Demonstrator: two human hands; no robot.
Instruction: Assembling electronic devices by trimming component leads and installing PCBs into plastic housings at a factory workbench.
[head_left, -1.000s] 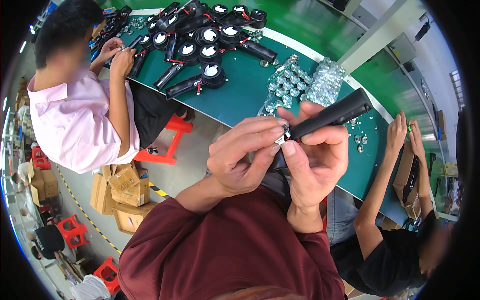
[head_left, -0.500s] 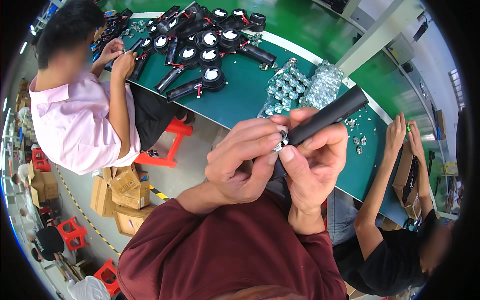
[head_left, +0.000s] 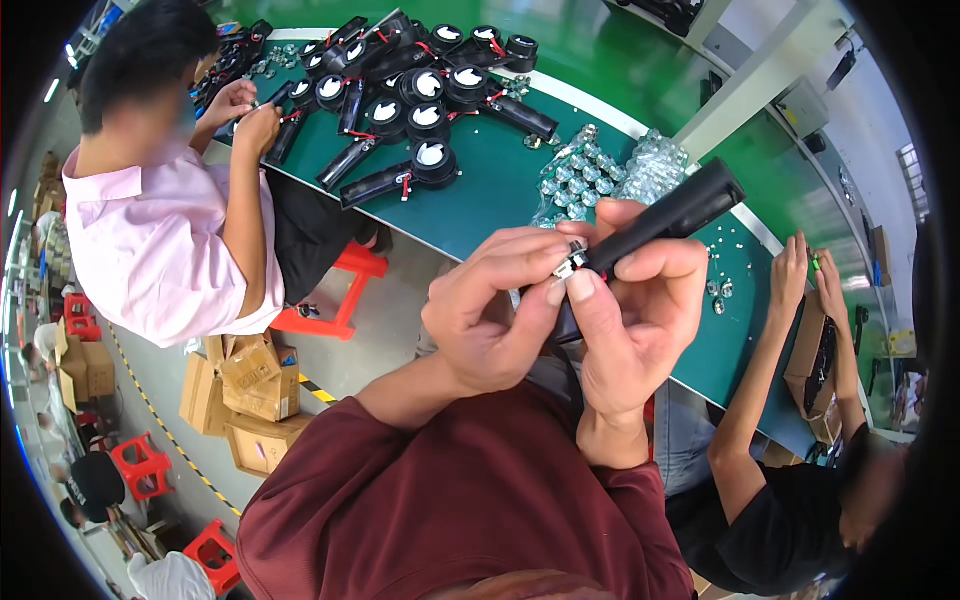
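Observation:
My right hand (head_left: 645, 325) is wrapped round a black tubular handle (head_left: 680, 208), which slants up and to the right over the table. My left hand (head_left: 495, 310) pinches a small silver-and-white part (head_left: 571, 262) at the handle's lower end. The right thumb tip also rests close against that part. A bit of red shows beside the handle near my right fingers. Whether the small part is joined to the handle, I cannot tell. Just past my fingers lie several clear, shiny round parts (head_left: 575, 180) in a cluster on the green table (head_left: 470, 215).
Black round-headed devices (head_left: 432, 160) with red wires are piled at the far left of the table. A person in pink (head_left: 165, 240) works on the left; a person in black (head_left: 775, 510) works on the right by an open carton (head_left: 808, 360). Red stools (head_left: 335, 295) and cartons (head_left: 255, 385) stand on the floor.
The black handle has turned in my right hand, showing another side, with its far end slightly further right. My left fingers and the small part have shifted slightly right.

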